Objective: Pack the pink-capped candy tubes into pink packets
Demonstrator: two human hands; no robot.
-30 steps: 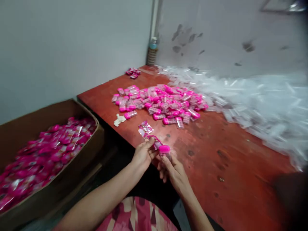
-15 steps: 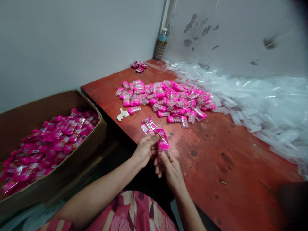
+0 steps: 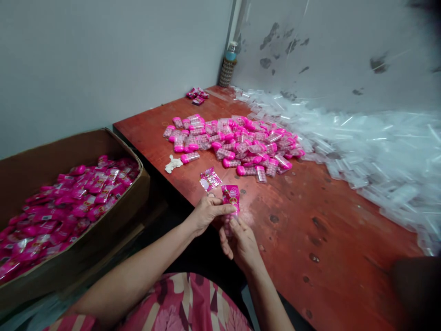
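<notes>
both hands on one pink container at the table edge

a large part of the work looks done, judging by the cardboard box (image 3: 69, 202) at the person's left, which holds a deep layer of pink wrapped packs. a good deal also looks left: a heap of pink-capped containers (image 3: 237, 145) lies loose on the red table (image 3: 337, 239), and a wide drift of clear plastic sleeves (image 3: 372, 151) spreads along the far wall. one flat pink sleeve (image 3: 210, 179) lies alone on the table just beyond the hands.

the single pink container (image 3: 230, 197) in hand stands near the table's front edge, close to the person's body. the left hand (image 3: 206, 214) pinches it narrowly, thumb laid across its side and fingers curled behind. the right hand (image 3: 241, 243) closes on its lower end from below, fingertips touching it, the rest of the fingers loosely bent. both grips are tight and small, with no gap showing around the container. whether it already sits inside a clear sleeve i cannot tell; the lower part is hidden by the fingers.

a small white crumpled scrap (image 3: 172, 163) lies beside the heap, and a bottle (image 3: 228, 64) stands in the far corner beside a few more pink packs.
</notes>
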